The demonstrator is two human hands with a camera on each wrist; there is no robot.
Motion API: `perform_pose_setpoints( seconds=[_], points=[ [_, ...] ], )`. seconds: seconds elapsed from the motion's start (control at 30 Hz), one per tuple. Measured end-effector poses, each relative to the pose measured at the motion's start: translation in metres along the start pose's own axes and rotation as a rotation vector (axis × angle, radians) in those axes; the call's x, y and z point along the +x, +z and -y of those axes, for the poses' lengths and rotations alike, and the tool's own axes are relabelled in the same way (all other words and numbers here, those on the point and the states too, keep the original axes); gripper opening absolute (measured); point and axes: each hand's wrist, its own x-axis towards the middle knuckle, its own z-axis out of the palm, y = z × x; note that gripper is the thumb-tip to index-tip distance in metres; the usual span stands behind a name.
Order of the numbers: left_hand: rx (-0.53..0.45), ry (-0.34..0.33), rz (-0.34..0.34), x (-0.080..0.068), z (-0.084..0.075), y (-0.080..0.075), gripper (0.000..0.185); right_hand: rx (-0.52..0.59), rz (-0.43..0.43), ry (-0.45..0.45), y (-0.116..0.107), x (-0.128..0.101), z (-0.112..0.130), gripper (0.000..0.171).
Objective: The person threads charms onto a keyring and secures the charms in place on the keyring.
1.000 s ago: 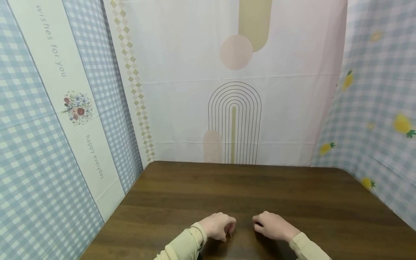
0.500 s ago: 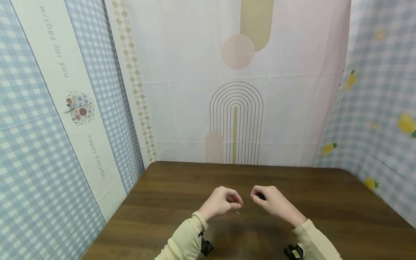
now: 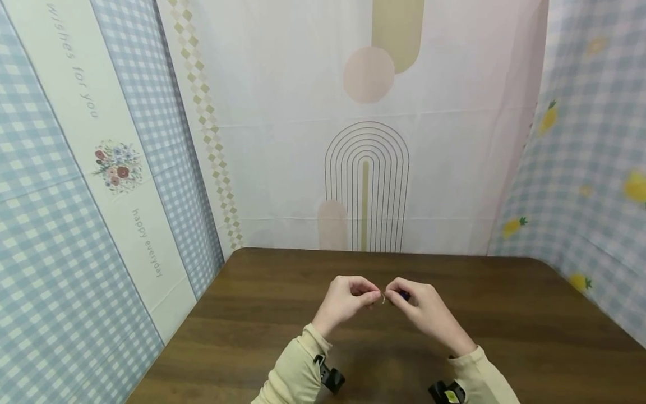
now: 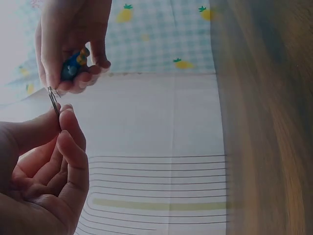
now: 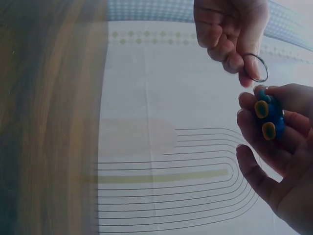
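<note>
I see both hands raised above the tabletop [image 3: 504,314], meeting just in front of me, and everything turns on the small gap between the two things they hold. The left hand [image 3: 345,303] pinches a thin metal ring [image 5: 256,67] between thumb and forefinger, its other fingers curled loosely into the palm; this grip is closed on the ring's rim only, so most of the loop stands free. The right hand [image 3: 426,308] has its fingers curled round a small blue charm [image 5: 268,117] with orange spots, held at the fingertips. From the ring, the charm lies directly to the right and a shade lower, very close, with its top end turned towards the ring. In the right wrist view the ring shows nearly face-on as an open loop just above the charm; in the left wrist view the ring [image 4: 53,100] is edge-on, a short upright sliver with the charm [image 4: 73,66] just above and behind it. Neither hand is nearer than the other; they meet at the middle. I cannot tell whether ring and charm already touch or stay just apart. I also cannot make out the ring's split or any eyelet on the charm, since fingers cover its top. In the head view the ring [image 3: 383,298] is only a glint, and the charm [image 3: 404,294] a dark speck.
</note>
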Motion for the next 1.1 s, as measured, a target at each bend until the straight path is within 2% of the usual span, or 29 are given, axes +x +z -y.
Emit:
perform_pose_setpoints(
  seconds=[0.37, 0.77, 1.1],
  points=[
    [0.067, -0.035, -0.008, 0.002, -0.003, -0.002, 0.008, -0.025, 0.043, -0.097, -0.002, 0.004, -0.006, 0.013],
    [0.066, -0.038, 0.025, 0.003, 0.0, 0.003, 0.009, -0.038, 0.041, -0.094, 0.002, 0.002, -0.018, 0.017],
    [0.09, -0.054, -0.016, 0.009, -0.002, 0.004, 0.008, -0.006, 0.079, -0.074, -0.002, 0.004, -0.023, 0.018]
  ],
)
